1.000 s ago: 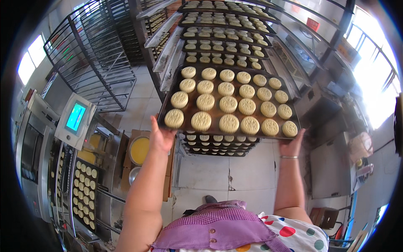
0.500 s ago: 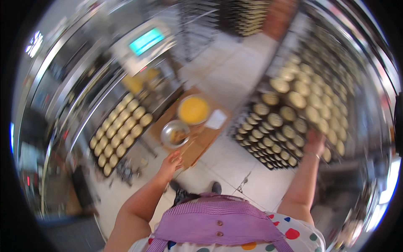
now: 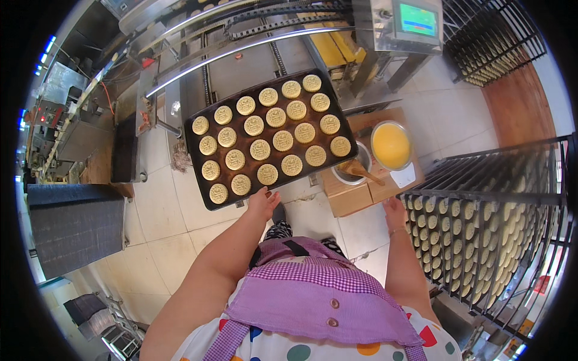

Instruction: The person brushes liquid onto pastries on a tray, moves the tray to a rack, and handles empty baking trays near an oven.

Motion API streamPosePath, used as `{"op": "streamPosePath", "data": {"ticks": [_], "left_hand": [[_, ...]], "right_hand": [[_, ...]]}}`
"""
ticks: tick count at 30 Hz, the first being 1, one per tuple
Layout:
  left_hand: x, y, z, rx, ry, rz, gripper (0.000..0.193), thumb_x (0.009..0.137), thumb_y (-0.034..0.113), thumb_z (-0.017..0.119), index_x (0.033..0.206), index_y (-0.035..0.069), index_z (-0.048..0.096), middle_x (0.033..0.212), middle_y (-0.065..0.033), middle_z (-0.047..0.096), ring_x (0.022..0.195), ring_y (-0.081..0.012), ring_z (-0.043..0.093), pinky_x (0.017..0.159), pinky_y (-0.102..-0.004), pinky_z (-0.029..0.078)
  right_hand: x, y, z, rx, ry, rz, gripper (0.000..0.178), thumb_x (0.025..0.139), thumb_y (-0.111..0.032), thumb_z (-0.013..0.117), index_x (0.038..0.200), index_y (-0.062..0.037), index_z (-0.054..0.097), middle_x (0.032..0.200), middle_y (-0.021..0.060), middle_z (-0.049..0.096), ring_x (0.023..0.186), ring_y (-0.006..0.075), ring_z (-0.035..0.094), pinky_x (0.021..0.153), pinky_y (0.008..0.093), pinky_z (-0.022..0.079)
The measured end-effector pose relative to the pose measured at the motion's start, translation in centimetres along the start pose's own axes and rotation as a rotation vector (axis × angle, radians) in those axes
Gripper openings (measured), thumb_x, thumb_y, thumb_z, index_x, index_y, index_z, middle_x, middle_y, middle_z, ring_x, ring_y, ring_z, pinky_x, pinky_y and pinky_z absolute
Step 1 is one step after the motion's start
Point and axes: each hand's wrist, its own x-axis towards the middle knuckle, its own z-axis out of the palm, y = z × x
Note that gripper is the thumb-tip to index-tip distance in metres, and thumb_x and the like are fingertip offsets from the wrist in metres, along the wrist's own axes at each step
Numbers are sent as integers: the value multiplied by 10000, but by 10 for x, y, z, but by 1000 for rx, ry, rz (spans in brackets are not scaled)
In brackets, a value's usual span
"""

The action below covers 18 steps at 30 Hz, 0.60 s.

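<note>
A dark baking tray (image 3: 250, 201) lies ahead on the conveyor's end, with rows of round, pale yellow pastries (image 3: 259, 150) stamped on top. Just below its near edge is my left hand (image 3: 263, 203), fingers loosely apart and holding nothing; whether they touch the rim I cannot tell. My right hand (image 3: 394, 212) hovers empty by the corner of a cardboard box (image 3: 349, 201), fingers extended, close to the tall rack. On that box stand a bowl of yellow liquid (image 3: 391, 145) and a metal bowl (image 3: 344, 176), partly hidden by the tray, with a wooden-handled brush (image 3: 359, 171) across it.
At right a tall black rack (image 3: 500, 197) holds several trays of pastries. Another rack (image 3: 490, 45) stands at the far right. A conveyor machine (image 3: 241, 42) with a metal rail spans the back, beside a control screen (image 3: 418, 20). A white card (image 3: 403, 175) lies on the box.
My view has swung left, putting the tray of pastries in front of me. My right hand has come away from the rack's trays, and my left hand is now at the tray's near edge.
</note>
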Motion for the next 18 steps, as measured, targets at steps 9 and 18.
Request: {"op": "streamPosePath", "data": {"ticks": [9,18], "left_hand": [[16,-12,-3,-152,173,148,141,900,31,466,1016,-48,469,932,-167,543,811,-275,591,707,-359,568],[-3,4,-17,-91,199,43,208,889,-20,455,1096,-15,450,972,-155,577,838,-282,622,701,-335,562]], "right_hand": [[117,40,61,-372,144,-192,665,711,-258,759,1235,52,489,1161,164,568,1046,244,549,877,356,449],[132,-8,65,420,97,149,195,765,-54,676,932,43,642,758,51,620,612,106,568,549,216,464]]}}
